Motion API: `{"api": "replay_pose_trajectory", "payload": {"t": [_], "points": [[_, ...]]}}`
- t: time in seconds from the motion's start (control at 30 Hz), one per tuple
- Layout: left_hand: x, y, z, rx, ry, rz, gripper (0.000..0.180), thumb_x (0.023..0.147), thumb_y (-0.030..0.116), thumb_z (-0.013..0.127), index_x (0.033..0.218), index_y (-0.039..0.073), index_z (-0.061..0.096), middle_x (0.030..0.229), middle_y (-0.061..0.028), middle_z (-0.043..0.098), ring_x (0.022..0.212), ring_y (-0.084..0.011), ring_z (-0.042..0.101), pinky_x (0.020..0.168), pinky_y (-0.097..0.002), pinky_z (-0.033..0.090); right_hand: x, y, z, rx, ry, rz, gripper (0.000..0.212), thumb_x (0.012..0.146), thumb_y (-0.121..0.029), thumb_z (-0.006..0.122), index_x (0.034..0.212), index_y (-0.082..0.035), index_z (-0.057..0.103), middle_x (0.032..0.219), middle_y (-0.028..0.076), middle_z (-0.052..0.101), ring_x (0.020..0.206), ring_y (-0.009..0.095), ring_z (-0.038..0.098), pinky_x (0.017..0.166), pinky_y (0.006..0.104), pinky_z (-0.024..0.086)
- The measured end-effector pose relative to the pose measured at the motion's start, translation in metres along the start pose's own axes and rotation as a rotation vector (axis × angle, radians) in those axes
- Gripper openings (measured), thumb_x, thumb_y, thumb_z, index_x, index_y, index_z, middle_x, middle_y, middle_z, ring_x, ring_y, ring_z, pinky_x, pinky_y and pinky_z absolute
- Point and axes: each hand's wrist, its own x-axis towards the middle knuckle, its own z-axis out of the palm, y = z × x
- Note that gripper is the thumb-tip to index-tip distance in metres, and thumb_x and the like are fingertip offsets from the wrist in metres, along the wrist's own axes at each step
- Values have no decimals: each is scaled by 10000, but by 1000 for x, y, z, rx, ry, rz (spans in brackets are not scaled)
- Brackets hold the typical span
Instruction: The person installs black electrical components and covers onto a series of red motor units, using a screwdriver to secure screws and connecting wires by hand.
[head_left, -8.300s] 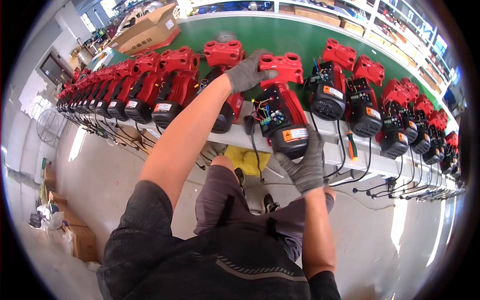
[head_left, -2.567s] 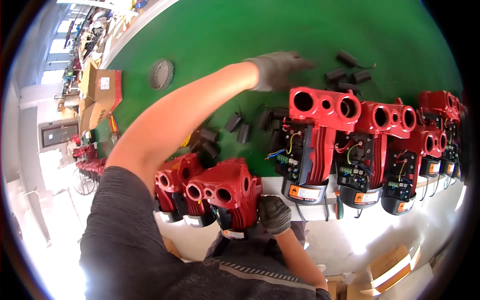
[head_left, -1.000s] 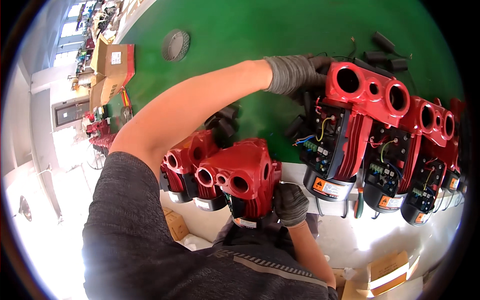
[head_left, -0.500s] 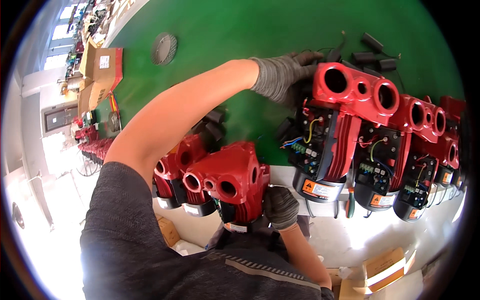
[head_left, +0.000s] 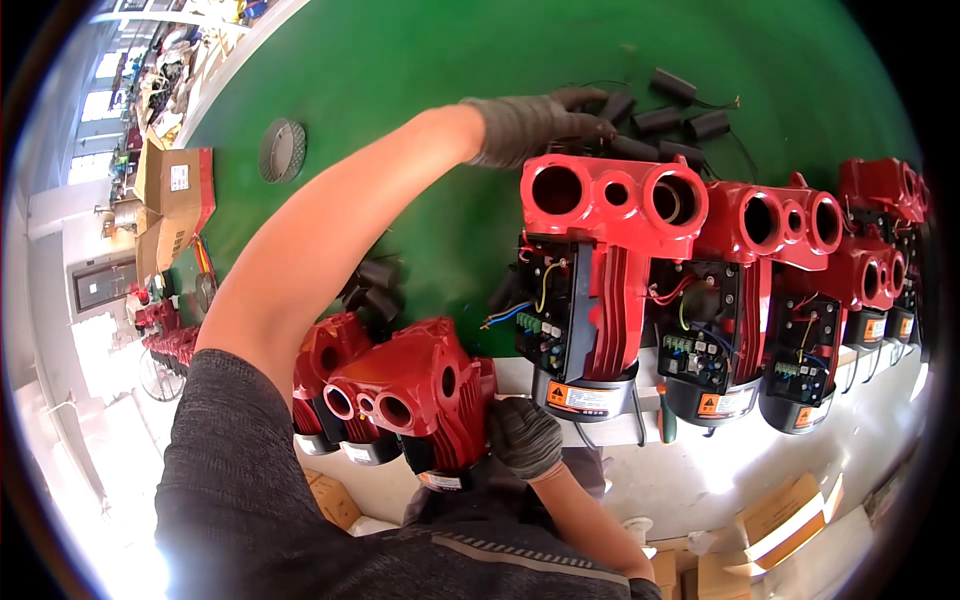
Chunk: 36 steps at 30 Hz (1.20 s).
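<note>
My left hand [head_left: 535, 125], in a grey work glove, reaches over the green worktop. Its thumb and fingers are apart beside several black cylindrical capacitors [head_left: 658, 121] with wire leads; nothing shows between them. Just below stands a red pump motor unit [head_left: 615, 205], its open black wiring box [head_left: 548, 320] showing a circuit board and loose blue, yellow and red wires. My right hand [head_left: 525, 437], also gloved, is closed close against a smaller-looking red pump unit [head_left: 415, 385] at the worktop's near edge. Whatever its curled fingers hold is hidden.
More red pump units [head_left: 775, 225] line the right side, and another red unit [head_left: 325, 350] stands left. A screwdriver [head_left: 666, 415] hangs by the near edge. A round mesh basket [head_left: 282, 150] and cardboard box [head_left: 180, 205] are far left. Further boxes [head_left: 780, 525] lie below right.
My view has shifted, moving the pump units leftward in the picture. My left hand's fingers, earlier behind the large unit's left end, now show beside the capacitors. My right hand stays closed by the pump unit.
</note>
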Motion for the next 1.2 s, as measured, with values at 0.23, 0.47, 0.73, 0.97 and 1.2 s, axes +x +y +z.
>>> {"api": "replay_pose_trajectory", "payload": {"t": [0.23,0.47,0.73,0.97,1.2], "points": [[57,20,-37,-212,-76,-154,673,837,128,742,1464,176,503,1552,-147,406,1359,-347,493,1100,-430,455,3,-1,-2,-4,-24,-16,236,724,-92,739,950,-89,672,855,111,629,707,315,632,569,420,517],[79,21,-5,-415,322,-52,558,874,107,717,1406,142,551,1477,-122,498,1272,-330,569,1046,-413,505,-11,-1,5,-69,-9,-51,328,716,-84,742,1041,-85,698,1043,129,691,871,356,679,700,445,564],[-154,82,-61,98,-805,-206,624,845,266,738,1425,194,519,1428,-130,515,1171,-318,610,984,-438,519,-3,-5,-2,-26,-81,32,314,739,-40,717,1050,-72,687,1022,118,692,892,357,676,720,449,569],[-199,105,-45,178,-936,-228,674,818,310,736,1446,294,490,1414,-126,511,1186,-363,610,944,-485,527,6,-7,-4,-9,-12,-43,323,757,-37,713,1075,-67,663,974,119,686,850,350,670,689,448,560],[-216,113,-13,242,-781,-158,519,932,252,580,1441,293,489,1409,-166,493,1163,-362,643,1042,-583,440,-2,-2,3,18,33,-29,276,785,-33,697,1056,-70,661,950,125,687,819,353,668,676,445,558]]}}
